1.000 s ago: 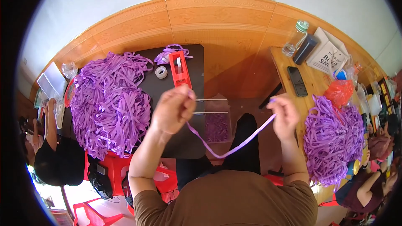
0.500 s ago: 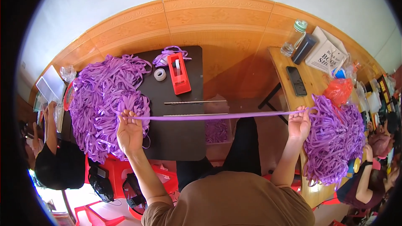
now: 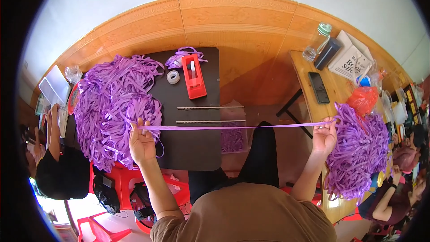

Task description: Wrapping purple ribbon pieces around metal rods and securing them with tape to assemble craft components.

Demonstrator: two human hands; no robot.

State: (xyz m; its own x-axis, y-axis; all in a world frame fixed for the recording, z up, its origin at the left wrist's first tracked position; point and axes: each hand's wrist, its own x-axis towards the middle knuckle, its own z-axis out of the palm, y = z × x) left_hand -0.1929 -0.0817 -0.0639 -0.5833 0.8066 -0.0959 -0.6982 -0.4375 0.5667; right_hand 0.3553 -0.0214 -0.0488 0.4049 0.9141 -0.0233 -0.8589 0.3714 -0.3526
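A purple ribbon (image 3: 233,127) is stretched nearly level between my two hands. My left hand (image 3: 143,144) pinches one end, in front of a big heap of purple ribbons (image 3: 118,94) on the dark table. At the other end my right hand (image 3: 324,138) grips the ribbon beside a second ribbon heap (image 3: 358,157) on the wooden table. Behind the ribbon, two thin metal rods (image 3: 210,107) lie across the dark table's right edge. A red tape dispenser (image 3: 196,90) stands farther back, with a roll of tape (image 3: 173,77) to its left.
The wooden table (image 3: 333,204) carries a phone (image 3: 318,88), a clear bottle (image 3: 317,40), a dark flask (image 3: 328,54), a paper bag (image 3: 351,58) and a red plastic bag (image 3: 363,100). Below the gap sits a bin of purple scraps (image 3: 233,140). Other people work at both sides.
The ribbon looks narrower along its length and runs slightly slanted, higher at the right. Both hands have shifted slightly right and down in the view, still holding it.
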